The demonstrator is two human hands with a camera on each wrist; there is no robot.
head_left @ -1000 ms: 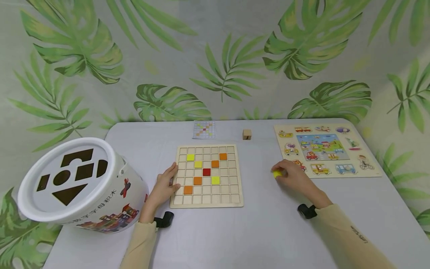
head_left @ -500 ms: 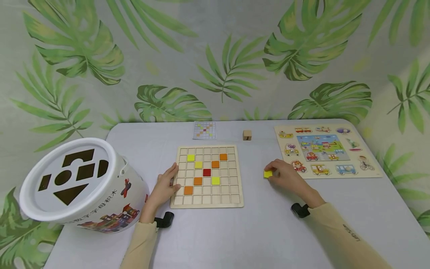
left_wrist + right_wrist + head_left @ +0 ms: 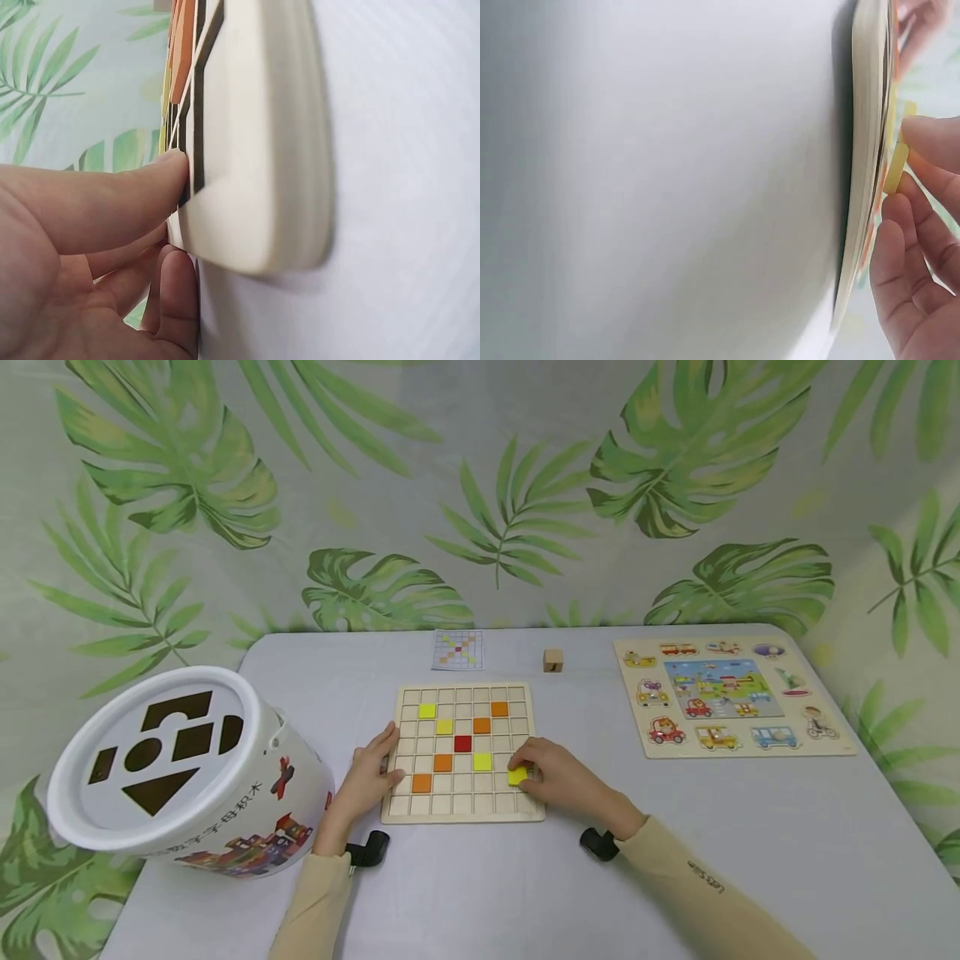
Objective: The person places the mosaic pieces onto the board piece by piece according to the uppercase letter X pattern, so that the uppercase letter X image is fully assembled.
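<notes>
A square wooden grid board (image 3: 462, 806) lies on the table in the head view. My left hand (image 3: 363, 785) holds its left edge, thumb on the rim and fingers along the side, as the left wrist view shows. Between thumb and fingers of my right hand (image 3: 562, 777) is a yellow square tile (image 3: 516, 776), pinched over the lower right cells. The right wrist view shows this tile (image 3: 897, 171) tilted close above the board. A red tile (image 3: 462, 743) sits mid-grid, with several orange tiles (image 3: 443, 762) and yellow tiles (image 3: 482, 762) on diagonals around it.
Behind the board lie a small pattern card (image 3: 458, 650) and a wooden cube (image 3: 552, 661). A picture puzzle board (image 3: 637, 727) is at the back right. On the left stands a large white bucket (image 3: 292, 777) with shaped holes in its lid.
My right hand has carried the yellow tile leftward from beside the puzzle board to over the grid board's lower right. My left hand stays at the board's left edge.
</notes>
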